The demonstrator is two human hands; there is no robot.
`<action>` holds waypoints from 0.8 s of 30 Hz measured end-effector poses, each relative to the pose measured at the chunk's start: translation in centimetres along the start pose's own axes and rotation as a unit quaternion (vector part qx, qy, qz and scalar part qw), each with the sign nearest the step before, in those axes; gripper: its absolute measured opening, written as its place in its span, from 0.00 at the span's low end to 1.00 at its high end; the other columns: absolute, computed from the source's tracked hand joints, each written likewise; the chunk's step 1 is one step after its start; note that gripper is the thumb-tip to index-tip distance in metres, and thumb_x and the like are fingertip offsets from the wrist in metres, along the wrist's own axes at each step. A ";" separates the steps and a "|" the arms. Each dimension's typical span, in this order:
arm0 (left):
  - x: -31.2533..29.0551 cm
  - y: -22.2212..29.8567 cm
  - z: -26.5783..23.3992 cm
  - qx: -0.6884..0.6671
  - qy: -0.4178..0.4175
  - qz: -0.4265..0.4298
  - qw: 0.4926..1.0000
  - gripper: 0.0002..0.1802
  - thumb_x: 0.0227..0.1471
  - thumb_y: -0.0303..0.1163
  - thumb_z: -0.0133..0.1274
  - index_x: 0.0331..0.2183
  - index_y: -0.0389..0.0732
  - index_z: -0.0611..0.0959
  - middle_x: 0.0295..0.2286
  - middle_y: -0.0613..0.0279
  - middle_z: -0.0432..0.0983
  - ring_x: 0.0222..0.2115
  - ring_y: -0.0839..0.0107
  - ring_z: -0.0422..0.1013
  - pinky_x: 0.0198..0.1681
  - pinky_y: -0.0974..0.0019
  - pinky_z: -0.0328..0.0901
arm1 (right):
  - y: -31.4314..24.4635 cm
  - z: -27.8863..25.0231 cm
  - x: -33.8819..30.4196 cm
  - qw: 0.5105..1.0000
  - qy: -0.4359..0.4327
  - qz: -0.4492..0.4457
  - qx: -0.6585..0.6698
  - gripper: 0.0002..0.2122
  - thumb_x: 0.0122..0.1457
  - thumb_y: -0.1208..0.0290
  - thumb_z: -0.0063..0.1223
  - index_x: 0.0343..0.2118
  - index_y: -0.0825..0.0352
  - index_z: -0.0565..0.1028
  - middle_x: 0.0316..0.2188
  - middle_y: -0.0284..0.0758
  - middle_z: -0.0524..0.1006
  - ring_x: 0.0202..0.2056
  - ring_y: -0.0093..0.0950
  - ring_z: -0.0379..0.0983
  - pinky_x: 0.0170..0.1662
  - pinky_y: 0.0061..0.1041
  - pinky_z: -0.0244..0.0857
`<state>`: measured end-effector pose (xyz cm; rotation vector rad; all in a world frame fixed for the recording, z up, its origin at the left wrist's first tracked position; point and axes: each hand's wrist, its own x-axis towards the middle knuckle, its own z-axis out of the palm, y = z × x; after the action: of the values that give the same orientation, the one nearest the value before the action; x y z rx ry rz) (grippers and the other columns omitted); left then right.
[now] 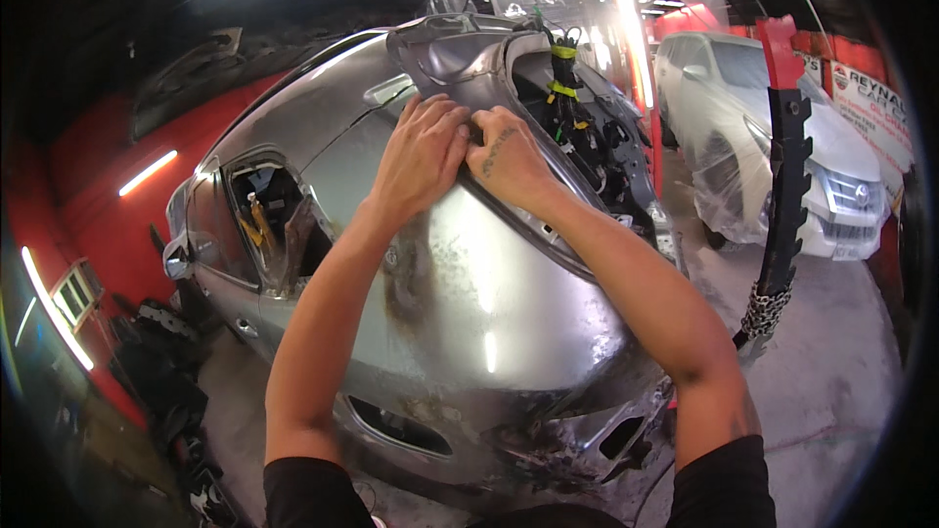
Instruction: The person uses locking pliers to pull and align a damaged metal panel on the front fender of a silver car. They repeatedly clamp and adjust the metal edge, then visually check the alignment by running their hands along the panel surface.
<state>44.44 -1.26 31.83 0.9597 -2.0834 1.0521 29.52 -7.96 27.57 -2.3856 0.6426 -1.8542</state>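
Both hands meet on the rear roof pillar of a bare-metal grey car body [469, 244]. My left hand [423, 152] rests on the panel, its fingers bent and pressed together. Right beside it, my right hand [509, 156] is closed at the edge of the rear window opening [533, 78]. A small dark patch shows between the fingertips; whatever they hold is hidden. Below the hands, the quarter panel has brownish scorched or rusty marks [409, 284] and shiny metal.
Taped black wiring [564, 88] hangs in the rear opening. A notched dark post [788, 166] with a chain [766, 311] stands at right. Behind it is a plastic-covered white vehicle [753, 127]. Dark parts [161, 372] lie along the left wall. The lower rear edge is ragged.
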 end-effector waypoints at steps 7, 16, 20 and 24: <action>1.1 -0.6 0.8 -0.014 0.001 0.021 1.000 0.14 0.59 0.31 0.46 0.38 0.31 0.82 0.40 0.46 0.77 0.47 0.47 0.71 0.62 0.47 0.59 | 0.6 0.0 -0.1 0.999 0.006 0.008 0.040 0.10 0.50 0.77 0.53 0.35 0.77 0.75 0.40 0.53 0.74 0.45 0.51 0.72 0.50 0.43 0.67; 0.6 -0.9 1.1 -0.034 0.042 0.028 0.998 0.13 0.55 0.29 0.49 0.35 0.30 0.83 0.39 0.45 0.77 0.45 0.47 0.71 0.54 0.50 0.64 | -0.2 -0.4 0.1 1.000 -0.008 0.008 -0.002 0.09 0.51 0.76 0.53 0.34 0.75 0.77 0.39 0.53 0.74 0.45 0.51 0.72 0.50 0.44 0.67; 0.4 -0.9 0.6 -0.017 0.080 0.037 0.996 0.12 0.53 0.29 0.50 0.34 0.30 0.83 0.37 0.46 0.77 0.44 0.48 0.71 0.53 0.51 0.65 | -0.8 -0.3 0.0 1.000 0.006 -0.017 -0.014 0.09 0.51 0.76 0.53 0.34 0.75 0.77 0.38 0.52 0.74 0.43 0.51 0.72 0.49 0.45 0.67; 0.6 -1.2 1.1 -0.010 0.046 0.023 0.999 0.13 0.52 0.31 0.49 0.31 0.32 0.83 0.36 0.49 0.78 0.43 0.51 0.71 0.54 0.52 0.65 | -0.1 -0.2 0.2 0.999 0.010 -0.018 -0.036 0.12 0.52 0.76 0.51 0.38 0.76 0.79 0.36 0.52 0.75 0.42 0.49 0.73 0.48 0.43 0.67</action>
<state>44.87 -2.91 32.18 0.8411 -2.0454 1.0767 29.41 -7.88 27.80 -2.4414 0.6862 -1.9030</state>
